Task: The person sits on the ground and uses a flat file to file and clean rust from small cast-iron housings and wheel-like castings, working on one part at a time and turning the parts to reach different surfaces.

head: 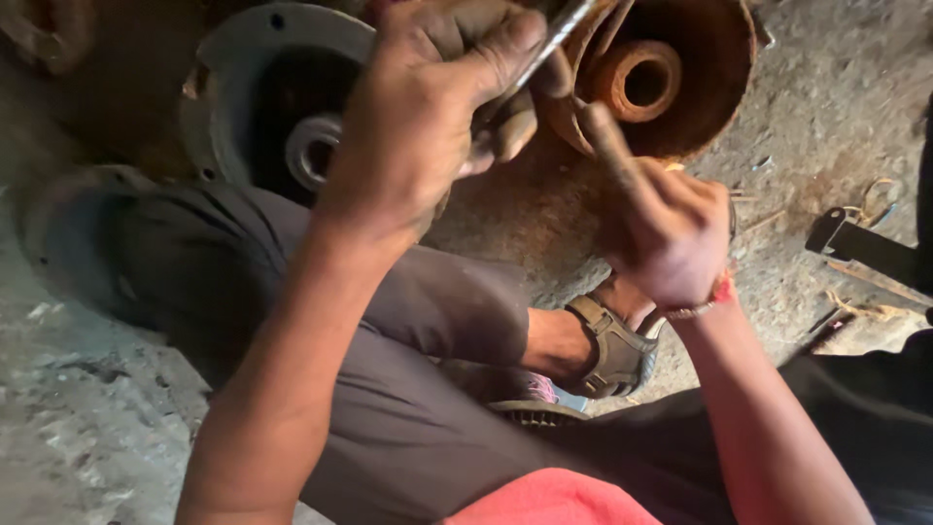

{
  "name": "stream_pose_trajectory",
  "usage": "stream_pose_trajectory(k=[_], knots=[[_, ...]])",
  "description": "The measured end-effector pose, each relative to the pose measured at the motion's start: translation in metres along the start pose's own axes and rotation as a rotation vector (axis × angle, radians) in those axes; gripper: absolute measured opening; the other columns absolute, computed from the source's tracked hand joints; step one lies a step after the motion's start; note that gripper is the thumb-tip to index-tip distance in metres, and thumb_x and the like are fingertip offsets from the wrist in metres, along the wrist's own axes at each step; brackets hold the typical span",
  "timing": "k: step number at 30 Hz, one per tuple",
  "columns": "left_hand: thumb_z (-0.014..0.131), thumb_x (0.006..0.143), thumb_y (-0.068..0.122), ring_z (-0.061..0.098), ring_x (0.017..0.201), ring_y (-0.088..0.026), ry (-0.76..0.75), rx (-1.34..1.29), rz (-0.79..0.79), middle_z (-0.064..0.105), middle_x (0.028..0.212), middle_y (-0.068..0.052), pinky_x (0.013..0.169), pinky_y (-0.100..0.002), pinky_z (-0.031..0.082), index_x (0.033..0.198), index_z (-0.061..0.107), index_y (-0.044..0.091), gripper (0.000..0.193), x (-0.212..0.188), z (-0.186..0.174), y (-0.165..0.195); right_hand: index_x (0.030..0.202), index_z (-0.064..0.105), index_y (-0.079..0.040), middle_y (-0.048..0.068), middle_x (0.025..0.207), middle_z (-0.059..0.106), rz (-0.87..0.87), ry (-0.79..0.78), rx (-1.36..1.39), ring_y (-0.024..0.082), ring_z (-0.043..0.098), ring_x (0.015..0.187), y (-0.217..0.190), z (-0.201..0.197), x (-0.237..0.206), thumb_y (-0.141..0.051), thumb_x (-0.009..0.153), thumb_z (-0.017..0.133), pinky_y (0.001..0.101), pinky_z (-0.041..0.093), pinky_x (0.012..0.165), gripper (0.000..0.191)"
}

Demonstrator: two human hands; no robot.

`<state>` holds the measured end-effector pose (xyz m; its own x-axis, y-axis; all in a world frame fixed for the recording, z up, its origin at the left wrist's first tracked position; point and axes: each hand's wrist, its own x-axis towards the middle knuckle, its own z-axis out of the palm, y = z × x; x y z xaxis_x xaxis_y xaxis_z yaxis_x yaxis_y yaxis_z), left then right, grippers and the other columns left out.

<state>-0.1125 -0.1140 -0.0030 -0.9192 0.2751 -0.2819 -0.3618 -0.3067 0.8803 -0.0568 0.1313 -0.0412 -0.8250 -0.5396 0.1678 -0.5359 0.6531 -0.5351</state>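
My left hand [428,107] is closed around a thin shiny metal rod [559,34] that slants up toward the top edge. My right hand [671,233] grips a rusty brown tool handle [607,141] whose tip points at the rim of a rusty round motor housing [714,58] with a central hub [639,83]. Both hands meet just in front of that housing. A grey metal end cover [238,58] with a shiny bearing [311,151] stands to the left, behind my left hand.
My legs in dark trousers [408,321] are folded below, one foot in a brown sandal [612,350]. A black metal bracket [860,243] lies on the dusty concrete floor [87,428] at the right. Red cloth [544,501] shows at the bottom.
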Motion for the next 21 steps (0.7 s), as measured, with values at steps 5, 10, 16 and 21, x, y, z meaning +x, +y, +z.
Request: stream_pose_trajectory(k=[5,10,16,21], knots=[[0.057,0.109,0.021,0.063,0.056,-0.007,0.072,0.02,-0.079,0.061,0.072,-0.001,0.041,-0.021,0.035,0.093,0.07,0.004,0.027,0.002,-0.004,-0.016,0.154,0.054,-0.004,0.012,0.09,0.069,0.199,0.127,0.052,0.024,0.068,0.068,-0.009,-0.004,0.003,0.003,0.105,0.066,0.0362,0.054,0.066,0.05],[0.057,0.107,0.022,0.049,0.047,-0.002,0.112,0.135,-0.124,0.058,0.068,0.002,0.037,-0.021,0.029,0.094,0.071,0.003,0.027,0.002,0.01,-0.016,0.156,0.048,-0.002,0.017,0.139,0.068,0.095,0.22,0.002,0.023,0.078,0.088,-0.001,-0.009,0.005,0.005,0.111,0.063,0.0304,0.059,0.076,0.048],[0.065,0.104,0.023,0.055,0.056,-0.001,0.087,0.353,-0.009,0.075,0.08,0.001,0.049,-0.02,0.04,0.105,0.078,0.005,0.023,0.001,0.023,-0.022,0.158,0.047,-0.004,0.016,0.148,0.062,0.13,0.208,0.011,0.021,0.078,0.088,-0.002,-0.015,0.002,0.006,0.107,0.06,0.0294,0.06,0.078,0.054],[0.079,0.095,0.021,0.065,0.072,-0.004,0.111,0.498,0.013,0.078,0.081,0.0,0.066,-0.023,0.052,0.106,0.081,0.006,0.019,0.001,0.029,-0.032,0.157,0.051,-0.004,0.015,0.123,0.073,0.197,0.192,-0.028,0.021,0.071,0.07,-0.003,-0.017,0.001,0.003,0.107,0.069,0.0338,0.057,0.069,0.054]])
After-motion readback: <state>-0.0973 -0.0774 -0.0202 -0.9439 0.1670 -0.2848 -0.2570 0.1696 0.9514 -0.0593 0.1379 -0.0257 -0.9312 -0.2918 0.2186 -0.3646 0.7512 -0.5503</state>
